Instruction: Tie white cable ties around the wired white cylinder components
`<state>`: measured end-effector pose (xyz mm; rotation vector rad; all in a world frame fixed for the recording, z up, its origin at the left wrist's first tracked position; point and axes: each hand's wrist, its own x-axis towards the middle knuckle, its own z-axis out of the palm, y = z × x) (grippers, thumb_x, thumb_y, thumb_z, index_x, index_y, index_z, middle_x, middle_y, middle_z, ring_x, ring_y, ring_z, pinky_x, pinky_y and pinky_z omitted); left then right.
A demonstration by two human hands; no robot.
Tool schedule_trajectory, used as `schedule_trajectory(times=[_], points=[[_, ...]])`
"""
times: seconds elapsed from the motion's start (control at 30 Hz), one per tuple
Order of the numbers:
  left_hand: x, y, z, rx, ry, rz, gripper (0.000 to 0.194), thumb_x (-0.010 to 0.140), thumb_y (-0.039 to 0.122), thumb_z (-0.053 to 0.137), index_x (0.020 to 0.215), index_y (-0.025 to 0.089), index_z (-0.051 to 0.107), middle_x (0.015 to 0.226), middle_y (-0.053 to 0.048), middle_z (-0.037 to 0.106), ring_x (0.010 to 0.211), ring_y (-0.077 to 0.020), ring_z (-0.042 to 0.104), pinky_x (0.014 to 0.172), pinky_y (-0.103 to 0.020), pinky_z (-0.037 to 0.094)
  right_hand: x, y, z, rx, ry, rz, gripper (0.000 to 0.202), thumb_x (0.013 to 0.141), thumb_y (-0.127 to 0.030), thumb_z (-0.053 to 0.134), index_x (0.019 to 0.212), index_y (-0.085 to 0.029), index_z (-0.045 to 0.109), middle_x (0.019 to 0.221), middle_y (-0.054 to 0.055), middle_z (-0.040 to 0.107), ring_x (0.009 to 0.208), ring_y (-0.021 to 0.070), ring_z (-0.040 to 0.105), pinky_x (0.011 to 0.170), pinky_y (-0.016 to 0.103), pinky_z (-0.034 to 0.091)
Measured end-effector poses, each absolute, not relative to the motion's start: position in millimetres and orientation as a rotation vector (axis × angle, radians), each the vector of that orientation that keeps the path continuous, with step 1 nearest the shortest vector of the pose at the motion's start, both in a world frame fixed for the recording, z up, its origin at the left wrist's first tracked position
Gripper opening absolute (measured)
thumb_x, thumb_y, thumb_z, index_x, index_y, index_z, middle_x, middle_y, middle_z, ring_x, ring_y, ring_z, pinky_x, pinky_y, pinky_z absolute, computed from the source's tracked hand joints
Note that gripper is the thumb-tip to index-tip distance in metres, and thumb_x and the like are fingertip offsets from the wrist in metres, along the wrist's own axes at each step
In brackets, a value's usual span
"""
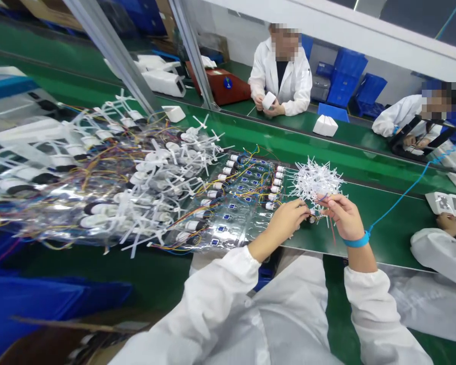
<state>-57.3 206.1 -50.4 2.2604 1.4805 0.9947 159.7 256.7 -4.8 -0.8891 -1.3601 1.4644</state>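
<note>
Steadily | left hand (pixel 289 219): fingertips pinched together on thin wires (pixel 312 218) | right hand (pixel 342 215): likewise pinched | wires between both, my 1 o'clock; white strips (pixel 314 177) just beyond | best leave slack, avoid tugging

Small wired part held up beside a spiky white heap

From my seat I see a small wired part (pixel 312 219) at the fingertips of the left hand (pixel 290 219), dark thin leads beside it; its finer shape is too small for me to read. A thin red wire (pixel 333 234) hangs loose and slanting below the right hand (pixel 344 215), whose fingers are pinched together. Just beyond, I have a heap of narrow white strips (pixel 314 178), tangled and pointing every way, lying on the green worktop (pixel 368 203).
</note>
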Motion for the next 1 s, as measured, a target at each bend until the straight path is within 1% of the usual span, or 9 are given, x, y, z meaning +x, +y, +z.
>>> schedule_trajectory(times=[0.07, 0.13, 0.27, 0.37, 0.47, 0.57, 0.73, 0.87, 1.0], points=[[-61, 213, -46, 2.201, 1.434, 1.030, 0.015, 0.110, 0.024, 0.067, 0.109, 0.023, 0.082, 0.107, -0.005, 0.081, 0.100, -0.0235, 0.074, 0.096, -0.037, 0.056, 164, 255, -3, -0.881, -1.327, 1.464, 0.032, 0.089, -0.053, 0.092, 0.098, -0.027, 0.075, 0.121, 0.008, 0.085, 0.114, 0.0305, 0.082, 0.077, 0.036, 0.070], [-62, 219, -39, 2.146, 1.434, 1.062, 0.016, 0.110, 0.026, 0.068, 0.104, 0.022, 0.082, 0.099, -0.004, 0.083, 0.098, -0.0241, 0.074, 0.097, -0.038, 0.054, 166, 253, -1, -0.882, -1.316, 1.471, 0.031, 0.091, -0.054, 0.090, 0.099, -0.028, 0.074, 0.124, 0.008, 0.084, 0.117, 0.0313, 0.081, 0.077, 0.036, 0.070], [-58, 230, -29, 2.099, 1.406, 1.043, 0.018, 0.111, 0.025, 0.064, 0.106, 0.020, 0.079, 0.107, -0.007, 0.084, 0.103, -0.0263, 0.075, 0.099, -0.039, 0.055, 161, 250, 0, -0.891, -1.354, 1.492, 0.031, 0.094, -0.057, 0.086, 0.102, -0.030, 0.074, 0.131, 0.008, 0.081, 0.126, 0.0346, 0.078, 0.084, 0.042, 0.071], [-55, 232, -26, 2.049, 1.367, 0.962, 0.019, 0.112, 0.026, 0.059, 0.114, 0.021, 0.077, 0.111, -0.007, 0.084, 0.102, -0.0254, 0.077, 0.094, -0.036, 0.058, 156, 250, 1, -0.872, -1.335, 1.500, 0.031, 0.094, -0.058, 0.085, 0.102, -0.030, 0.073, 0.134, 0.008, 0.080, 0.128, 0.0357, 0.077, 0.086, 0.044, 0.072], [-58, 232, -25, 2.003, 1.408, 0.919, 0.017, 0.112, 0.029, 0.060, 0.117, 0.024, 0.075, 0.106, -0.004, 0.084, 0.096, -0.0242, 0.079, 0.087, -0.032, 0.057, 158, 251, 2, -0.854, -1.278, 1.504, 0.030, 0.095, -0.057, 0.084, 0.102, -0.030, 0.072, 0.136, 0.008, 0.079, 0.127, 0.0347, 0.078, 0.081, 0.041, 0.071], [-61, 232, -25, 2.022, 1.455, 0.933, 0.016, 0.113, 0.032, 0.061, 0.117, 0.024, 0.074, 0.102, -0.004, 0.084, 0.094, -0.0245, 0.079, 0.087, -0.032, 0.057, 160, 250, 3, -0.847, -1.217, 1.529, 0.026, 0.097, -0.054, 0.083, 0.104, -0.031, 0.072, 0.139, 0.007, 0.078, 0.127, 0.0320, 0.077, 0.076, 0.035, 0.070], [-56, 234, -28, 1.983, 1.338, 0.919, 0.019, 0.112, 0.030, 0.063, 0.128, 0.021, 0.066, 0.112, -0.008, 0.083, 0.103, -0.0272, 0.080, 0.089, -0.034, 0.058, 150, 245, -3, -0.812, -1.147, 1.579, 0.024, 0.100, -0.052, 0.079, 0.106, -0.032, 0.067, 0.143, 0.005, 0.076, 0.128, 0.0283, 0.076, 0.076, 0.033, 0.069], [-51, 235, -34, 1.987, 1.209, 0.847, 0.031, 0.109, 0.030, 0.068, 0.138, 0.021, 0.062, 0.121, -0.010, 0.082, 0.108, -0.0277, 0.080, 0.092, -0.035, 0.060, 141, 246, -10, -0.804, -1.155, 1.556, 0.023, 0.103, -0.054, 0.073, 0.107, -0.033, 0.062, 0.145, 0.003, 0.074, 0.119, 0.0250, 0.078, 0.077, 0.034, 0.067], [-54, 235, -37, 2.077, 1.239, 0.802, 0.021, 0.109, 0.023, 0.065, 0.129, 0.022, 0.072, 0.119, -0.009, 0.083, 0.110, -0.0281, 0.079, 0.098, -0.037, 0.059, 146, 248, -9, -0.788, -1.151, 1.539, 0.021, 0.103, -0.054, 0.070, 0.106, -0.034, 0.063, 0.138, 0.003, 0.077, 0.103, 0.0229, 0.080, 0.069, 0.032, 0.063]])
